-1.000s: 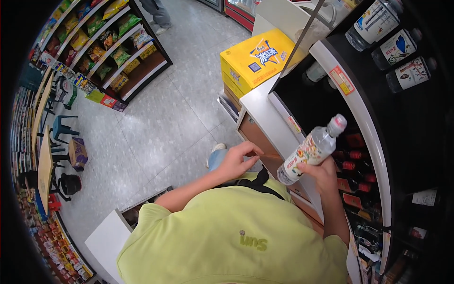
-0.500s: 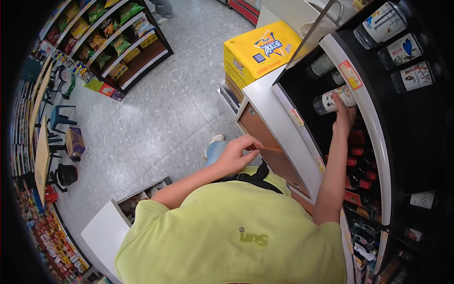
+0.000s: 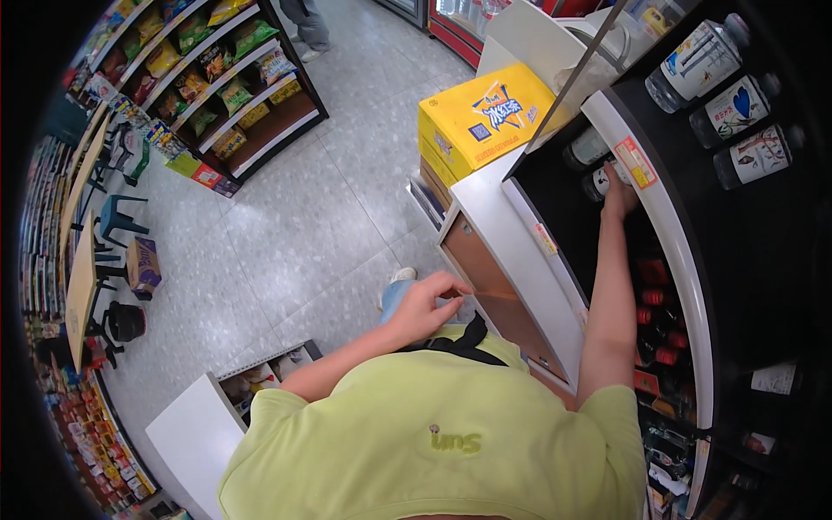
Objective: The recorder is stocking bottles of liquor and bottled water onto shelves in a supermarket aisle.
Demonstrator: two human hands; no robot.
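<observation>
My right hand (image 3: pixel 618 194) reaches into the dark shelf, its fingers wrapped round a clear bottle (image 3: pixel 596 185) with a white patterned label. Part of that bottle is hidden behind the hand and the shelf's white edge. Another clear bottle (image 3: pixel 588 149) with a pale label stands right beside it, farther in. In front of my body, my left hand (image 3: pixel 426 305) hangs near the side of the white cabinet (image 3: pixel 498 234). Its fingers are loosely bent, with the thumb apart and nothing between them.
More labelled bottles (image 3: pixel 696 65) stand on the upper shelf at the right, with red-capped bottles (image 3: pixel 663 334) lower down. A yellow carton (image 3: pixel 485 117) sits beyond the cabinet. Snack racks (image 3: pixel 212 78) and a small stool (image 3: pixel 121 217) are at the left. A person's legs (image 3: pixel 305 30) show far off.
My right hand has pushed the bottle farther into the shelf, close beside the other bottle. My left hand has drawn slightly back from the cabinet's side. The view has shifted a little.
</observation>
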